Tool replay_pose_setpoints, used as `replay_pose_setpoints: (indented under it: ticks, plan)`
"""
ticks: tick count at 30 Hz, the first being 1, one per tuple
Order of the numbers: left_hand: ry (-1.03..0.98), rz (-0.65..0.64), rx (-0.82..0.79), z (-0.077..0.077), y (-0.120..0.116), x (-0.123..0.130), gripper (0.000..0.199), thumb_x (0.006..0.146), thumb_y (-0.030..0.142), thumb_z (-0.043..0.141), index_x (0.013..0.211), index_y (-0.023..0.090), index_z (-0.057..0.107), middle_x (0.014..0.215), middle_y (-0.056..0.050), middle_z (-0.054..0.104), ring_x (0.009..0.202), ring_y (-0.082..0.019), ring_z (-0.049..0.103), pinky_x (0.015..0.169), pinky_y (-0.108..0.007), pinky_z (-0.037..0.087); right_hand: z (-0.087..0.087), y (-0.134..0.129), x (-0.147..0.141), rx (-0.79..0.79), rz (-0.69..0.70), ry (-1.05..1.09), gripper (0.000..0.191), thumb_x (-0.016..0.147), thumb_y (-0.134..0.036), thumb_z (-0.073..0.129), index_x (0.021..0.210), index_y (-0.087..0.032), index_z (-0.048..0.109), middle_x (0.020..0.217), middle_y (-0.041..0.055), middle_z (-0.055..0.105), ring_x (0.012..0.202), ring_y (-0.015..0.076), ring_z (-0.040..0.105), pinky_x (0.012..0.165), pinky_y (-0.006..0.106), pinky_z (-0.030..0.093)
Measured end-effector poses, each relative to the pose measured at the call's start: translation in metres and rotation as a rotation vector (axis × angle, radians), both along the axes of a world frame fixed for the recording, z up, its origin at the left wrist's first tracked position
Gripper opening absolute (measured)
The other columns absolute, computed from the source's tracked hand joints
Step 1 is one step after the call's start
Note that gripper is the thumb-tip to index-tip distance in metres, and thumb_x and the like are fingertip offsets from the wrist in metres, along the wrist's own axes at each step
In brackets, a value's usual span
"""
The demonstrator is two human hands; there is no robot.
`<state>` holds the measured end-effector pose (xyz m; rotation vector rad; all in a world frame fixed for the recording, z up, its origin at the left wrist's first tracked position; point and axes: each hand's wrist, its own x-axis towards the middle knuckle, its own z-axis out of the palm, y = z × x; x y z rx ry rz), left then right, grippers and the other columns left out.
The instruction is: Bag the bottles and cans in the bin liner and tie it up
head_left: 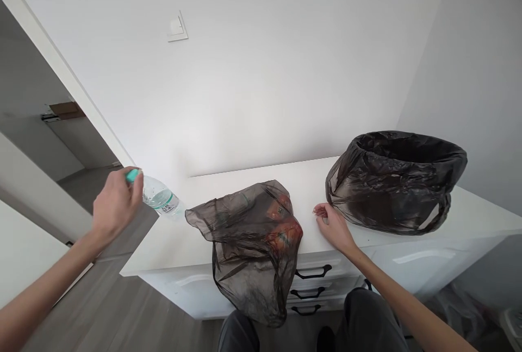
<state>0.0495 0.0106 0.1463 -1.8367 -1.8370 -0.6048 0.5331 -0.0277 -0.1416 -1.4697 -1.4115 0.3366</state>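
My left hand grips a clear plastic bottle by its turquoise cap, holding it tilted at the left end of the white cabinet top. Some liquid shows inside the bottle. My right hand rests near the cabinet's front edge with its fingers curled; whether anything is in them is hidden. Between my hands lies a thin dark plastic bag with orange-red packages showing through, part of it hanging over the front edge. Just right of my right hand stands a wide container lined with a black bag.
A white wall with a light switch rises behind the cabinet. Black drawer handles stick out at the front, above my knees. At the left is a doorway with grey floor. Clear plastic lies at the lower right.
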Motion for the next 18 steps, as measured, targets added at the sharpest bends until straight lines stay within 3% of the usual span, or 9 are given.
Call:
replay_pose_setpoints:
  ticks: [4, 8, 14, 18]
  plan:
    - [0.062, -0.001, -0.076, -0.024, 0.045, 0.016, 0.054, 0.108, 0.05, 0.027, 0.142, 0.012, 0.046, 0.137, -0.018, 0.058, 0.095, -0.026, 0.063, 0.064, -0.029, 0.037, 0.001, 0.001, 0.0, 0.005, -0.018, -0.02, 0.02, 0.084, -0.018, 0.046, 0.1, -0.022, 0.057, 0.098, 0.007, 0.07, 0.093, 0.0241, 0.067, 0.09, 0.041, 0.051]
    - [0.065, -0.034, -0.129, -0.045, 0.071, 0.018, 0.058, 0.109, 0.052, 0.022, 0.142, 0.011, 0.046, 0.137, -0.016, 0.057, 0.091, -0.025, 0.062, 0.063, -0.029, 0.034, -0.001, 0.004, 0.001, 0.011, -0.024, -0.039, 0.02, 0.083, -0.017, 0.046, 0.099, -0.022, 0.056, 0.098, 0.0073, 0.069, 0.092, 0.0245, 0.066, 0.089, 0.041, 0.051]
    - [-0.081, -0.033, -0.18, -0.052, 0.08, 0.006, 0.065, 0.104, 0.064, 0.028, 0.141, 0.015, 0.048, 0.119, -0.01, 0.062, 0.093, -0.023, 0.058, 0.066, -0.027, 0.036, -0.003, 0.006, 0.001, 0.008, -0.028, -0.067, 0.02, 0.083, -0.016, 0.046, 0.099, -0.022, 0.057, 0.098, 0.007, 0.069, 0.091, 0.0242, 0.066, 0.09, 0.041, 0.05]
    - [-0.206, -0.043, -0.176, -0.048, 0.07, 0.002, 0.083, 0.096, 0.075, 0.042, 0.151, 0.013, 0.037, 0.102, -0.005, 0.06, 0.087, -0.022, 0.058, 0.065, -0.027, 0.039, -0.003, 0.005, 0.0, 0.004, -0.04, -0.087, 0.02, 0.084, -0.017, 0.045, 0.098, -0.022, 0.057, 0.097, 0.0071, 0.07, 0.092, 0.0239, 0.066, 0.089, 0.04, 0.051]
